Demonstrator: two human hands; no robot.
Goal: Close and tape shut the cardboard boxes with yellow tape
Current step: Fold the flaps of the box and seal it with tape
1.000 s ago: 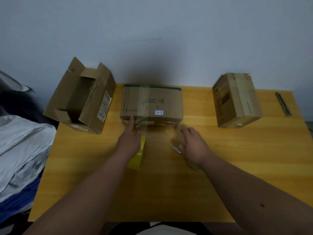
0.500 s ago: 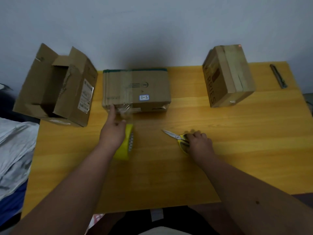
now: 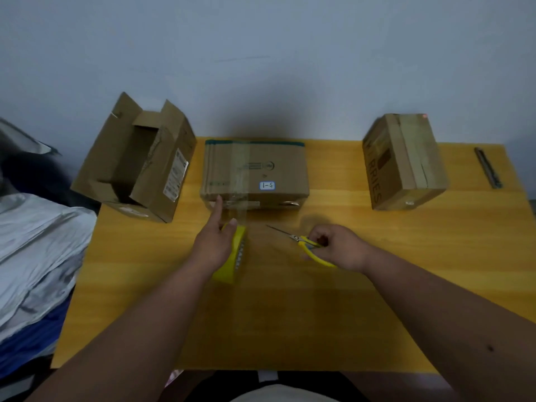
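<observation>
A closed cardboard box (image 3: pixel 275 166) marked "1-5" lies at the table's middle back, with a clear strip of tape (image 3: pixel 240 181) running over its left part and down its front. My left hand (image 3: pixel 216 242) holds the yellow tape roll (image 3: pixel 232 256) just in front of it, index finger pointing up against the box's front face. The strip stretches from the roll to the box. My right hand (image 3: pixel 339 246) grips yellow-handled scissors (image 3: pixel 307 243), their blades pointing left toward the strip. An open box (image 3: pixel 139 161) stands at the left, a taped box (image 3: pixel 406 161) at the right.
The yellow wooden table (image 3: pixel 290 314) carries a grey metal tool (image 3: pixel 488 168) near its back right corner. Grey and blue fabric (image 3: pixel 34 256) lies off the table's left edge. A pale wall rises behind the boxes.
My right hand has picked the scissors up off the table and turned the blades toward the tape strip. My left hand keeps hold of the roll at the box front.
</observation>
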